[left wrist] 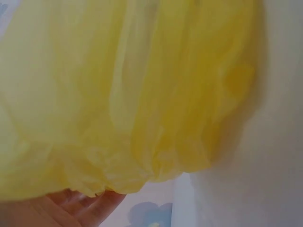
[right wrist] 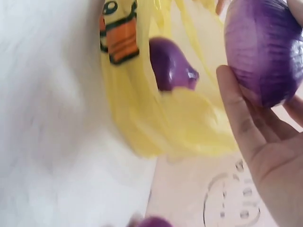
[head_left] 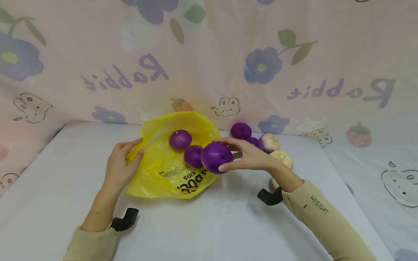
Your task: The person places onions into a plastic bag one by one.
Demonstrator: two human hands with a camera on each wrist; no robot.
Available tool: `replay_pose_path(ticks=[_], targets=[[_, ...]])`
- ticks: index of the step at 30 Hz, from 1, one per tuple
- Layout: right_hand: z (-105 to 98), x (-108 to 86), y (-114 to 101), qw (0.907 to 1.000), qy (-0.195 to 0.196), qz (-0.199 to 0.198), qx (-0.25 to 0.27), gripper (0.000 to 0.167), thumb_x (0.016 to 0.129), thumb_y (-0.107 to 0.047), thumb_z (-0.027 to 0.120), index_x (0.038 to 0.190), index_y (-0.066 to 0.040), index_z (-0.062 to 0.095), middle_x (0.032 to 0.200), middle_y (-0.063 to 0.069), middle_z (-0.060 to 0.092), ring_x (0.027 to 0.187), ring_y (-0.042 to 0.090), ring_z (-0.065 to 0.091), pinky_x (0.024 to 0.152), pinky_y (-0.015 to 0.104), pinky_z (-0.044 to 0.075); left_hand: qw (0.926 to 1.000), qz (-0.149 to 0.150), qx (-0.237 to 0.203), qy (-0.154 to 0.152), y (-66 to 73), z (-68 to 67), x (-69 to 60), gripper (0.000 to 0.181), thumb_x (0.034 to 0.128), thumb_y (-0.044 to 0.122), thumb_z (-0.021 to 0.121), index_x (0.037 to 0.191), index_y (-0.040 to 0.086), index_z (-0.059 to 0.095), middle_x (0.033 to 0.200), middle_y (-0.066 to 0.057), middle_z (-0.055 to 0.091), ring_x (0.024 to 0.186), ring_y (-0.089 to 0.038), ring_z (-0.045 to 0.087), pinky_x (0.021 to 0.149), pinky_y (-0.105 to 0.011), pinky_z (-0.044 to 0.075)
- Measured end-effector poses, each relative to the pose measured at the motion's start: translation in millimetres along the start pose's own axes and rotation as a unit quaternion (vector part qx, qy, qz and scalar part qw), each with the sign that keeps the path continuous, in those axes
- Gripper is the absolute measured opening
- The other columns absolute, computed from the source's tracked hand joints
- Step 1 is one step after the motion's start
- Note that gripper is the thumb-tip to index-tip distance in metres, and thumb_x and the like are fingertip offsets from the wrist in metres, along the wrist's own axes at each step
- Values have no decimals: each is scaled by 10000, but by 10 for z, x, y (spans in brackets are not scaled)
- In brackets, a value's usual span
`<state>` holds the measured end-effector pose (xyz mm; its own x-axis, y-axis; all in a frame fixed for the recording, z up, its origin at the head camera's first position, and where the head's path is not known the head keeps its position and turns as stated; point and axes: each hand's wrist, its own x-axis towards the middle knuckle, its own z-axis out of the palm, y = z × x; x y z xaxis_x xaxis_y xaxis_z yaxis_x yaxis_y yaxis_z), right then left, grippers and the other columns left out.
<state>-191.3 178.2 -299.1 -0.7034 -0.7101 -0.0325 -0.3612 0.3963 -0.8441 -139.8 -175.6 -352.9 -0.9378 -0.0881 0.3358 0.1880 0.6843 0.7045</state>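
A yellow plastic bag [head_left: 151, 152] lies with its mouth spread wide, printed with black letters. My left hand [head_left: 121, 163] holds its left rim between thumb and fingers; in the left wrist view the bag [left wrist: 123, 94] hides most of that hand [left wrist: 61, 210]. Inside the bag sit two purple onions, one onion [head_left: 180, 140] farther back and another onion [head_left: 192, 156] nearer the right rim. In my right hand [head_left: 248, 154] is a third, shiny purple onion [head_left: 213, 158], gripped between thumb and fingers at the bag's right edge. The right wrist view shows this onion [right wrist: 265, 52] close up.
To the right, partly behind my right arm, more onions lie on the white table [head_left: 209, 224]: a purple onion [head_left: 241, 131], a second purple one [head_left: 254, 142] and several pale onions [head_left: 281, 158]. A printed cloth [head_left: 202, 65] hangs behind the table.
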Motion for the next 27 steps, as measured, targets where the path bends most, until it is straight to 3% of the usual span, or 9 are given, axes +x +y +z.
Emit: replay_pose_path(ticks=[11, 17, 27], targets=[[325, 348, -26, 9988, -407, -119, 241, 669, 796, -328, 779, 1387, -284, 469, 1342, -40, 513, 1149, 170, 569, 946, 379, 493, 9999, 87, 56, 92, -13, -18, -14, 391, 940, 128, 548, 1315, 20, 566, 1204, -273, 499, 1044, -412, 489, 768, -421, 359], [429, 435, -10, 9989, -448, -125, -101, 696, 780, -347, 789, 1394, -305, 464, 1359, -82, 505, 1159, 154, 558, 926, 360, 500, 10000, -24, 44, 51, -12, -30, -20, 396, 943, 137, 550, 1324, 32, 561, 1214, -264, 492, 1049, -407, 489, 769, -411, 361], [576, 505, 19, 9971, -581, -90, -486, 684, 780, -336, 788, 1375, -177, 491, 1292, 2, 557, 1053, 135, 596, 875, 315, 523, 9999, 20, 71, 126, -6, -20, -32, 391, 936, 123, 556, 1314, 26, 568, 1201, -266, 501, 1023, -400, 496, 761, -409, 364]])
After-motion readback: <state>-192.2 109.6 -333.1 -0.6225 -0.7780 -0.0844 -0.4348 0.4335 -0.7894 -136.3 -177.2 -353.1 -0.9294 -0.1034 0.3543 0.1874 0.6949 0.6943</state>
